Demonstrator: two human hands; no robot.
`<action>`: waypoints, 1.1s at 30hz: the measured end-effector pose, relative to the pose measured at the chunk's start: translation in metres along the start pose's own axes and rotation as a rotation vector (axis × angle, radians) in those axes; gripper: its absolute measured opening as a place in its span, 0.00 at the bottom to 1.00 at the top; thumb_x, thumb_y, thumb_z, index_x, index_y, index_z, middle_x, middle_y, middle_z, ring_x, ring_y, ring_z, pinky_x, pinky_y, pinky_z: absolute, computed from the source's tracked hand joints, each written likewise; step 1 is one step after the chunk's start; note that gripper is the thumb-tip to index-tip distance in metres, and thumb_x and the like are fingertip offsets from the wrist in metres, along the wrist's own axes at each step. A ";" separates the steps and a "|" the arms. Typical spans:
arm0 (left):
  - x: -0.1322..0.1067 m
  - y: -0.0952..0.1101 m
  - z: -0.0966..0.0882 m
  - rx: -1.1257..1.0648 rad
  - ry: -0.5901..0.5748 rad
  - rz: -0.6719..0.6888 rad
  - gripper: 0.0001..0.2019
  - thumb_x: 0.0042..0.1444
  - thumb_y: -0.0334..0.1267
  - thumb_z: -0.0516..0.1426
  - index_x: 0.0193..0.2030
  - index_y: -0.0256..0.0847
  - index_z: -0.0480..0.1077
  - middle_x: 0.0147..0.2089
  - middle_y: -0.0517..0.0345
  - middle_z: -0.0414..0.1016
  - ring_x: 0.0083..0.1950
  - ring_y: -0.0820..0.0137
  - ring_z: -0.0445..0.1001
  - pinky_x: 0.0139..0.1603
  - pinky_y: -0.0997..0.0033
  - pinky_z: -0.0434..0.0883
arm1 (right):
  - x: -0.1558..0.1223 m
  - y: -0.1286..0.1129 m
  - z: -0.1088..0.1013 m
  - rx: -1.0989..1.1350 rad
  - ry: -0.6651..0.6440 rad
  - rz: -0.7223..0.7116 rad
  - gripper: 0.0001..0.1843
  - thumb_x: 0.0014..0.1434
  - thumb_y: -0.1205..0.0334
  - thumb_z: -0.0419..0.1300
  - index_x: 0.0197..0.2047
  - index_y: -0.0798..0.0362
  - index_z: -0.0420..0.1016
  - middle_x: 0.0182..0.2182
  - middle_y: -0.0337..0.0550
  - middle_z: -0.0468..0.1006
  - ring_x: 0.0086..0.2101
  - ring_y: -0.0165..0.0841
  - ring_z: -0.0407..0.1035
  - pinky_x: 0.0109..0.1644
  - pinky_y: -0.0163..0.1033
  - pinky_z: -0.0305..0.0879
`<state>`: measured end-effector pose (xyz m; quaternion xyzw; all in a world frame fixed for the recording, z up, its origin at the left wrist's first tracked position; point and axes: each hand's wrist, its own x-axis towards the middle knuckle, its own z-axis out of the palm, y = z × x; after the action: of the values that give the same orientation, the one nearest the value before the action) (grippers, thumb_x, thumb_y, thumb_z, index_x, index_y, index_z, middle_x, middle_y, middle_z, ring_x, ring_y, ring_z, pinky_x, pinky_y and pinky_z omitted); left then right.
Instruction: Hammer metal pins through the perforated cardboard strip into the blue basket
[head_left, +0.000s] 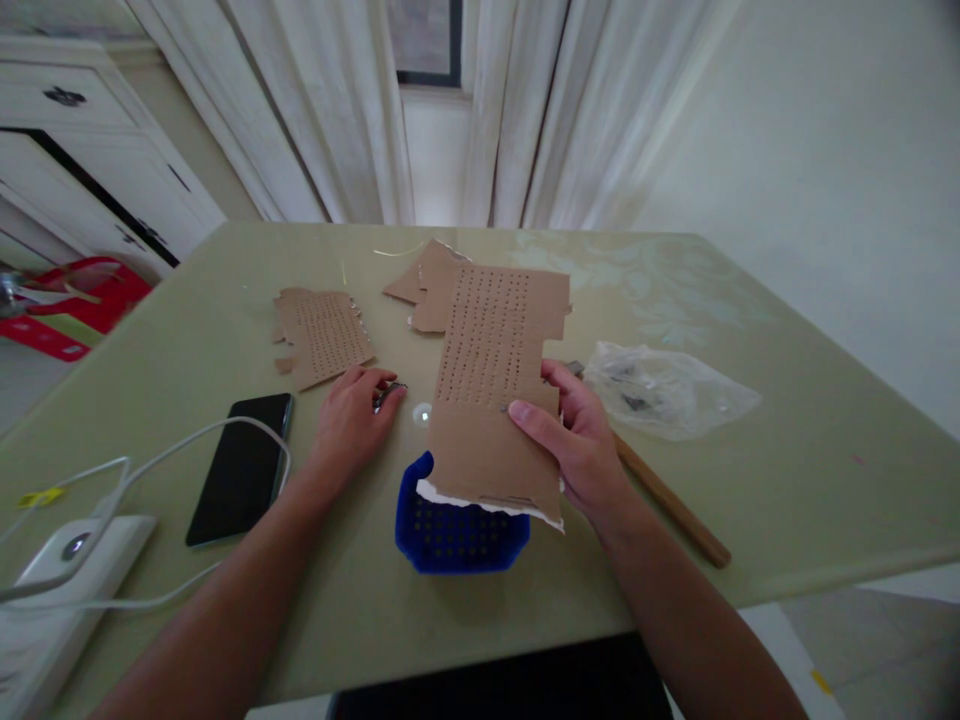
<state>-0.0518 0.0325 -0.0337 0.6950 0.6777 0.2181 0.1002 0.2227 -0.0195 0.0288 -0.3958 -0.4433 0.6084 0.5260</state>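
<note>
The two hands are working well apart. The right hand (581, 440) is clamping the cardboard (487, 440) by its right edge, thumb pressing on the face. Rows of small holes are running across the cardboard's upper part, and its torn, white-edged near end is hanging over the blue basket (461, 560), hiding part of it. The left hand (349, 415) is resting on the counter (570, 620), its thumb and fingers curling around small metal bits (387, 394); I cannot tell whether it is gripping them. A clear disc (422, 414) is lying between the hands.

Beyond the left hand, a second holed piece (330, 335) is lying flat, and torn scraps (435, 285) are sitting behind the cardboard. To the right, a wooden handle (675, 502) is slanting out from behind the right hand, with a clear bag (675, 390) lying near it. A phone (241, 465) is lying left of the left forearm, a white cable (202, 430) crossing it.
</note>
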 end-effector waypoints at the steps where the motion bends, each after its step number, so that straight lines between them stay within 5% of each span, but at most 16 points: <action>1: 0.000 0.000 0.000 -0.001 0.001 -0.001 0.17 0.66 0.46 0.58 0.52 0.39 0.80 0.48 0.45 0.81 0.47 0.54 0.80 0.58 0.54 0.75 | 0.000 0.000 0.000 0.002 0.000 -0.002 0.24 0.59 0.52 0.77 0.55 0.45 0.77 0.48 0.43 0.87 0.44 0.42 0.84 0.47 0.46 0.83; 33: 0.000 -0.001 0.000 -0.013 -0.002 0.008 0.18 0.66 0.45 0.56 0.54 0.39 0.80 0.47 0.46 0.79 0.46 0.55 0.79 0.57 0.54 0.74 | 0.001 0.001 0.000 0.025 0.002 0.005 0.25 0.59 0.51 0.77 0.55 0.45 0.77 0.48 0.43 0.88 0.43 0.42 0.84 0.47 0.47 0.83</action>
<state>-0.0529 0.0327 -0.0337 0.6972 0.6735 0.2224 0.1044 0.2220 -0.0190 0.0276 -0.3908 -0.4340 0.6150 0.5298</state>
